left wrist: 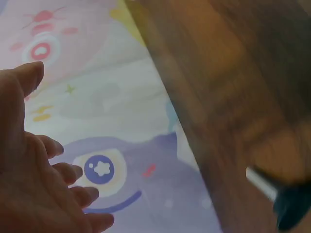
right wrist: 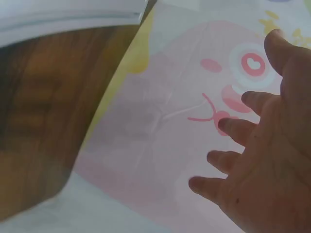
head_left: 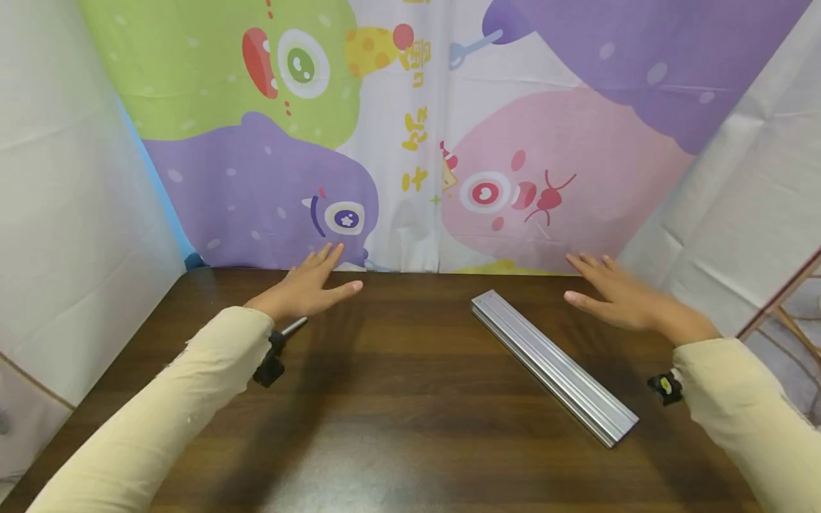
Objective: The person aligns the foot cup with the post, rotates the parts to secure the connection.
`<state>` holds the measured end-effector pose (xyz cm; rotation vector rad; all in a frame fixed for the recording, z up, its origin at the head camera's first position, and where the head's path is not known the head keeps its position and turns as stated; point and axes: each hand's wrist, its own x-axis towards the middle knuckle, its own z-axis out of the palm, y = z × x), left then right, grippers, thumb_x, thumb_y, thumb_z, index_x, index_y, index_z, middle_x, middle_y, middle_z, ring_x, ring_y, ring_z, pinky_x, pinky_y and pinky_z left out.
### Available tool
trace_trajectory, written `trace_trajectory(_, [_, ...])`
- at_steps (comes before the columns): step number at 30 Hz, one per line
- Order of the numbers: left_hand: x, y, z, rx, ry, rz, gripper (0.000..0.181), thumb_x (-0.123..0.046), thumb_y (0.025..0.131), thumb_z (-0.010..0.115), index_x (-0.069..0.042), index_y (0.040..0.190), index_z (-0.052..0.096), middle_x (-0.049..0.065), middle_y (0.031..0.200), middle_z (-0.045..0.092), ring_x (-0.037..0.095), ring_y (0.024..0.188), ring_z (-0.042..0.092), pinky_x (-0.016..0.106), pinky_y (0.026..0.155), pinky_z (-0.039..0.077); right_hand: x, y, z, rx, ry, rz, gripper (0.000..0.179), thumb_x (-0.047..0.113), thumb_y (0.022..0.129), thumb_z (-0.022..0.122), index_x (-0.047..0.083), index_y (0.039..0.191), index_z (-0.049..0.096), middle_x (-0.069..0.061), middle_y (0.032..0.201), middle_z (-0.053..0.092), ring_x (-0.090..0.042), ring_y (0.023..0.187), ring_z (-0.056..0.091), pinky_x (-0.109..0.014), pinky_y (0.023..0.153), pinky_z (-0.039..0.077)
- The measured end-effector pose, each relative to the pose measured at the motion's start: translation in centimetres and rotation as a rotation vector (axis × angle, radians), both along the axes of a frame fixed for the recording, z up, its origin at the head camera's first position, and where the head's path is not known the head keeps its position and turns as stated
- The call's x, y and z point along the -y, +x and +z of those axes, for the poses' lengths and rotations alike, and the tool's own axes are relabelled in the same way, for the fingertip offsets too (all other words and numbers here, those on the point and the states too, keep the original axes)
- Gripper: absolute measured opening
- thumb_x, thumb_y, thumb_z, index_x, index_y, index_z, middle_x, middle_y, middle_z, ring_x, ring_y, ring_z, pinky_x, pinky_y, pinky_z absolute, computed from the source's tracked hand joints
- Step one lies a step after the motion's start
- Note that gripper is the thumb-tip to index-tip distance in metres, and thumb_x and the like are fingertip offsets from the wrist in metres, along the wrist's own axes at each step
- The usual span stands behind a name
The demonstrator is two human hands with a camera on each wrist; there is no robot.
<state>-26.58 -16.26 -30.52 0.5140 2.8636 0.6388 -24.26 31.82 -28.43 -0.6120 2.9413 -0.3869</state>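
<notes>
My left hand (head_left: 304, 285) is held over the back left of the table with its fingers spread, holding nothing. Below its wrist lies a tool with a short metal shaft (head_left: 295, 326) and a dark handle (left wrist: 294, 206), partly hidden by the sleeve and wrist camera in the head view. A silver grooved aluminium profile (head_left: 551, 367) lies slantwise on the right half of the table. To the right of this bar my right hand (head_left: 625, 296) hovers, fingers extended and apart from it. Part of the bar (right wrist: 73, 14) shows pale at the top of the right wrist view.
The dark wooden table (head_left: 385, 399) ends at a hanging cloth (head_left: 410, 235) printed with cartoon monsters. White sheets (head_left: 70, 178) hang at the left and right sides. Beyond the right sheet, a wooden frame (head_left: 785, 292) shows.
</notes>
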Motion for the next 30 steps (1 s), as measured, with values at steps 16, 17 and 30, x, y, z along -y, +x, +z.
trace_trajectory(16, [-8.5,-2.8,-3.1,0.220,0.716,0.021,0.073,-0.041,0.097,0.053,-0.015,0.155,0.016,0.007,0.158,0.023,0.028,0.145,0.020,0.042,0.115,0.025,-0.8,3.5,-6.2,0.138,-0.211,0.003,0.072,0.041,0.100,0.048,0.007,0.154,0.015,-0.027,0.155,0.018,-0.052,0.138,0.019,-0.069,0.104,0.022])
trace_trajectory(17, [-9.3,-2.8,-3.4,0.242,0.745,0.027,0.072,-0.040,0.097,0.053,-0.015,0.154,0.018,0.006,0.157,0.025,0.027,0.145,0.021,0.041,0.115,0.025,-0.8,3.7,-6.7,0.144,-0.218,0.006,0.072,0.040,0.100,0.048,0.006,0.153,0.016,-0.028,0.154,0.019,-0.052,0.137,0.020,-0.069,0.103,0.023])
trace_trajectory(30, [-17.9,-2.0,-7.8,0.563,1.001,0.133,0.066,-0.040,0.097,0.053,-0.012,0.151,0.028,0.010,0.154,0.031,0.031,0.142,0.028,0.045,0.115,0.024,0.7,5.8,-11.4,0.046,-0.285,-0.071,0.068,0.034,0.098,0.054,-0.009,0.145,0.030,-0.033,0.145,0.034,-0.053,0.131,0.033,-0.065,0.101,0.032])
